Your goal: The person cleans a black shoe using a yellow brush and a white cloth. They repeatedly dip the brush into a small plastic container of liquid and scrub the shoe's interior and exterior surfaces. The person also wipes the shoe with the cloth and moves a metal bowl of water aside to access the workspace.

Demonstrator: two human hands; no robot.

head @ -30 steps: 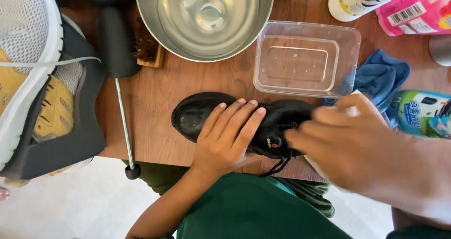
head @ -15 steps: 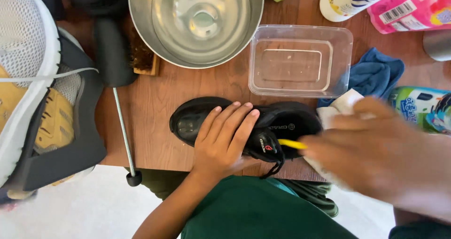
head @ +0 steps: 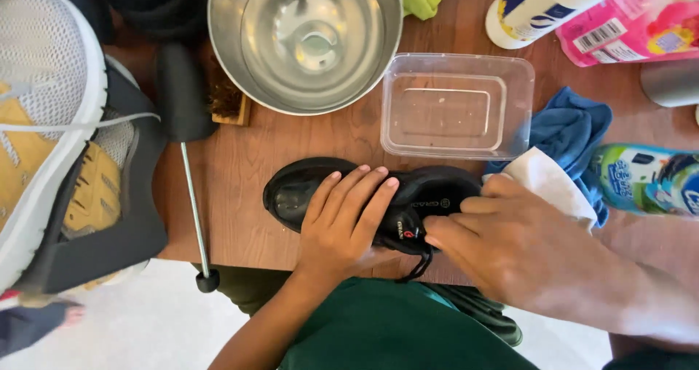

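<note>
Black and smooth, a leather-like shoe lies on its side in the middle of the frame, on the brown wooden table, with its rounded toe toward the left. The left hand rests flat on the middle of the shoe; its fingers are stretched out and close together, pressing down and not curled around anything. The right hand comes from the lower right and covers the heel end of the shoe. Its fingers are bent inward and closed, but I cannot tell what they hold. A thin black lace hangs down from under this hand.

Just behind the right hand lies a white cloth, soft and folded, on top of a crumpled blue cloth. Above the shoe stands a clear plastic box, rectangular with rounded corners. To its left, at the top centre, is a round shiny metal bowl. At the left edge of the frame a big sneaker with white mesh and yellow parts is seen. At the upper right lie a white bottle and a pink packet.
</note>
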